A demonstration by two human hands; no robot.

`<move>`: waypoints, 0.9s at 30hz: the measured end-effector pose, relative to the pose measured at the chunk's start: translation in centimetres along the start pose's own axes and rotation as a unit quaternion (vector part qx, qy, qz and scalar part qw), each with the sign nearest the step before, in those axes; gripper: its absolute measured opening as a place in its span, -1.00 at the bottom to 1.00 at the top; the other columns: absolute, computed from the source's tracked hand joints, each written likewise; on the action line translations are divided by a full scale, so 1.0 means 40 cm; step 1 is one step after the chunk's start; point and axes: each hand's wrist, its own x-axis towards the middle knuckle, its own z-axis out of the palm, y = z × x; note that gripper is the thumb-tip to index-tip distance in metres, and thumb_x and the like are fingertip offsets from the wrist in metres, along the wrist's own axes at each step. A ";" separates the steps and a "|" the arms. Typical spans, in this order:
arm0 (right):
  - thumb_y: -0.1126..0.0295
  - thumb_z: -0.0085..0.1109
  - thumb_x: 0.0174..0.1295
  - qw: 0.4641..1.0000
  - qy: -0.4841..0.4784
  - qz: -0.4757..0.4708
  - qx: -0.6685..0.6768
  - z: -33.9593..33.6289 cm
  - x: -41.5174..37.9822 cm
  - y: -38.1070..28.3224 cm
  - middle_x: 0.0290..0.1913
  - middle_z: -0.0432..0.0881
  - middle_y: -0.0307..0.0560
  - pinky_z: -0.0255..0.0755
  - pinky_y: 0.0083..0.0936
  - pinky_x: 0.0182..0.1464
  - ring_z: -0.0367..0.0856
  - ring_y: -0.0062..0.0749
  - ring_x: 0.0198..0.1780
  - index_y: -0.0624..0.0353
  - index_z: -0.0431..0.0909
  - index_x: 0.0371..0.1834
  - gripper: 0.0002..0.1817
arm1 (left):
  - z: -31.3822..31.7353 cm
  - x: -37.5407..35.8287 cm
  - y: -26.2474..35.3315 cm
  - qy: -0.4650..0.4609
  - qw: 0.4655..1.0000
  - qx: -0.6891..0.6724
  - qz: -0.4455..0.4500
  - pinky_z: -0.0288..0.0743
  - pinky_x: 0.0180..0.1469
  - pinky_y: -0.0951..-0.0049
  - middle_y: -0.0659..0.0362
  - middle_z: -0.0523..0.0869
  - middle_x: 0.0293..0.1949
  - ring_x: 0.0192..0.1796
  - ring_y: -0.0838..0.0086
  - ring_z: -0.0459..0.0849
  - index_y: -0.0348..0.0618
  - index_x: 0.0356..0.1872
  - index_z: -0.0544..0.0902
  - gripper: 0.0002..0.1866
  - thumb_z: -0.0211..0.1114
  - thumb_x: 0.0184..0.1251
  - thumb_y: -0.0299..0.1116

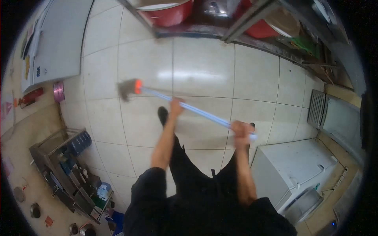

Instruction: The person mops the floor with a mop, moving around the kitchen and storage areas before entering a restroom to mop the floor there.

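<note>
A mop [204, 113] with a pale blue handle slants across the view in front of my body. Its orange collar [138, 86] and dark, blurred head [126, 89] are at the left end, over the tiled floor. Around the middle of the handle, my left hand [176, 107] is closed. My right hand [241, 129] is wrapped round the handle near its upper end, which sticks out a little past the fingers. Below the left hand shows one dark shoe [162, 115]; the other shoe is mostly hidden behind the right hand.
Pale floor tiles [201, 59] lie ahead. A metal rack [189, 31] with red basins [167, 15] runs along the top. A grey cabinet [63, 39] stands at upper left, a cluttered shelf [63, 169] at lower left, a white chest freezer [291, 165] at right, and a floor grate [316, 108] beyond it.
</note>
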 end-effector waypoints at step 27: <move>0.34 -0.29 0.33 0.876 0.393 -0.233 -0.152 -1.277 -0.362 -1.306 -0.83 0.03 -0.35 -0.04 -0.61 -0.58 -0.08 -0.66 -0.75 -0.08 0.05 -0.83 -0.53 | 1.430 -0.205 1.807 -0.440 0.890 -0.067 0.099 0.26 0.08 -0.02 0.02 0.58 -0.31 0.05 0.13 0.43 -0.18 -0.51 0.60 -0.79 0.39 -0.24 -0.38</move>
